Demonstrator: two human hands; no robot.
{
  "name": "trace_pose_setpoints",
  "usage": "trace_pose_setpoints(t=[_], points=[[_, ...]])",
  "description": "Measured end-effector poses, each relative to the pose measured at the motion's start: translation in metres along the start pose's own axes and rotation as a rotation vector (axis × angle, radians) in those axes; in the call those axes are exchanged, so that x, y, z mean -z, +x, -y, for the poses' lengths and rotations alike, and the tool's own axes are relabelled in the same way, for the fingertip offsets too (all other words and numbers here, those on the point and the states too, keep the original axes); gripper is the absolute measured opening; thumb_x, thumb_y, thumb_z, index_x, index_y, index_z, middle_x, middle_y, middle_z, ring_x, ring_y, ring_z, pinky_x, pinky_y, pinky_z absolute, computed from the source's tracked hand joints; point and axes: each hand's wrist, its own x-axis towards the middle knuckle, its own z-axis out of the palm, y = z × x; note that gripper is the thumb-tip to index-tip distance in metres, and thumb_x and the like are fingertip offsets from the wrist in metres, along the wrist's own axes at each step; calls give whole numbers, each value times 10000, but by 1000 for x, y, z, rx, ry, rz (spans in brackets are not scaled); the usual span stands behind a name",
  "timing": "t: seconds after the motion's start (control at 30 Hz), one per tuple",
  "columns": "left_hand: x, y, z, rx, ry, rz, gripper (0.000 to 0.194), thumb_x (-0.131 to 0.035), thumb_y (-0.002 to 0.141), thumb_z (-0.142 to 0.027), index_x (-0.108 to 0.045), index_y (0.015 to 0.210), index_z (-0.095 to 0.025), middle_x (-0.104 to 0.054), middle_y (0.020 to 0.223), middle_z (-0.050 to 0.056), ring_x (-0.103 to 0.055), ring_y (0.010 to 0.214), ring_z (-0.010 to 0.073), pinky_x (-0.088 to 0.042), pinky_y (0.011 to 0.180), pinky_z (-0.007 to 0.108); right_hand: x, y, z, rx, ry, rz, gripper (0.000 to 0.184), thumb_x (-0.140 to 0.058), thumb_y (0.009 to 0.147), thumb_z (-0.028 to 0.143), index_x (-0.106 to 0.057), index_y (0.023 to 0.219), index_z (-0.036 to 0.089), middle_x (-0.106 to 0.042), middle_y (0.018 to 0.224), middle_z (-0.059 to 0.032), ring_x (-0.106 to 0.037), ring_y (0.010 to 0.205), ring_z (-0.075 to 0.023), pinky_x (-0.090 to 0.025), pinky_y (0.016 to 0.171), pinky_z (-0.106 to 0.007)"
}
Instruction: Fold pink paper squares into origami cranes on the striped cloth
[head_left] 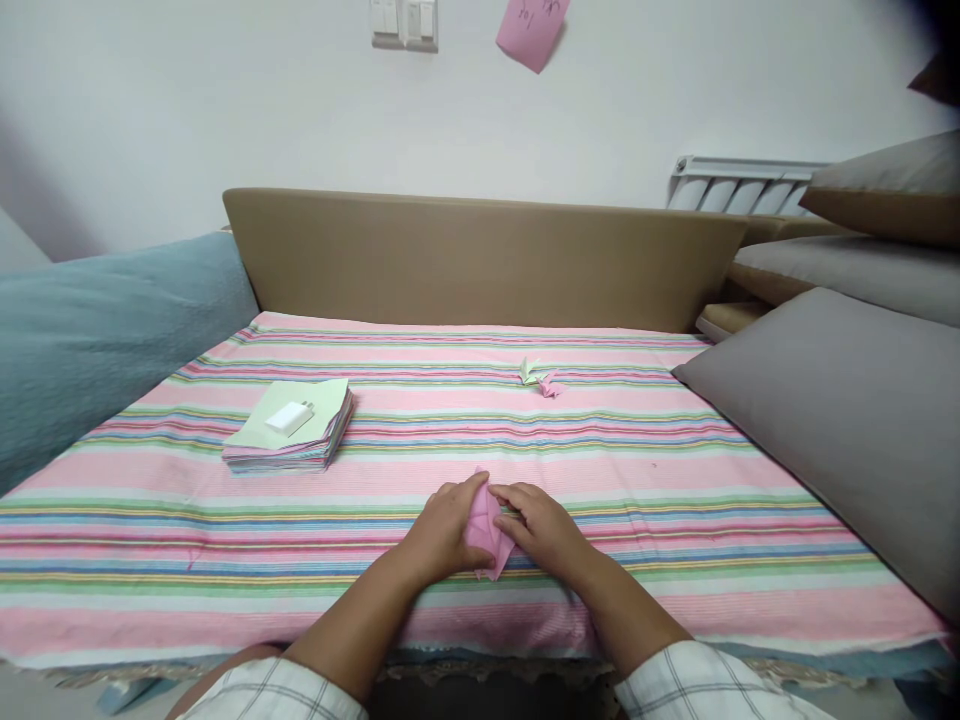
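A partly folded sheet of pink origami paper lies on the striped cloth near the front edge, with creases across its face. My left hand holds its left side, fingers at the top and thumb near the bottom corner. On the right edge, the thumb and forefinger of my right hand grip a flap of the same paper. Farther back are two small folded paper cranes, a pale green crane and a pink crane, side by side. The underside of the paper is hidden.
To the left, a stack of colored paper carries a white plug adapter. The striped cloth covers the seat. Grey cushions pile up at right, a blue-covered armrest stands at left, and a brown backrest runs behind.
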Motion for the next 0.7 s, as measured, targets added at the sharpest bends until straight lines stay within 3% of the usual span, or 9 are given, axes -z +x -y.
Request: trace_pose_setpoints(t=[0.1, 0.2, 0.33, 0.43, 0.57, 0.7], points=[[3, 0, 0, -18, -58, -2, 809, -694, 594, -224, -354, 1327, -200, -432, 1356, 94, -411, 1201, 277, -320, 1012, 421, -2, 0, 1, -12, -30, 0, 392, -545, 833, 275, -517, 1212, 180, -604, 1066, -90, -528, 978, -218, -420, 874, -372], [6, 0, -2, -8, -129, -78, 625, -543, 693, -153, -379, 1294, -194, -464, 1323, 78, -435, 1193, 217, -335, 1007, 359, -2, 0, 2, -24, -43, 3, 391, -545, 834, 276, -515, 1209, 170, -606, 1057, -93, -528, 972, -223, -420, 863, -373], [12, -1, -10, 153, -81, -106, 672, -543, 701, -192, -296, 1326, -204, -555, 1188, 82, -566, 1003, 214, -444, 828, 314, -1, 0, 3, -30, -45, 1, 380, -550, 830, 283, -524, 1197, 189, -607, 1061, -86, -528, 975, -224, -418, 862, -373], [15, -2, -14, 243, 43, -92, 641, -525, 748, -281, -278, 1337, -219, -614, 1058, 73, -612, 869, 216, -446, 705, 287, -1, 0, 3, -33, -41, 0, 373, -543, 834, 292, -527, 1195, 200, -611, 1054, -86, -534, 969, -224, -419, 859, -375], [15, -3, -13, 307, 216, -16, 610, -458, 788, -317, -259, 1357, -228, -663, 898, 63, -630, 772, 239, -423, 619, 283, -1, -1, 4, -27, -39, -6, 370, -545, 833, 287, -525, 1192, 197, -608, 1059, -86, -530, 975, -224, -419, 858, -372], [14, -4, -12, 296, 267, 41, 693, -504, 739, -308, -235, 1375, -250, -670, 859, 50, -632, 759, 244, -410, 592, 268, 1, -3, 4, -8, -15, -4, 362, -537, 840, 289, -516, 1188, 193, -613, 1009, -74, -533, 942, -213, -427, 835, -356]])
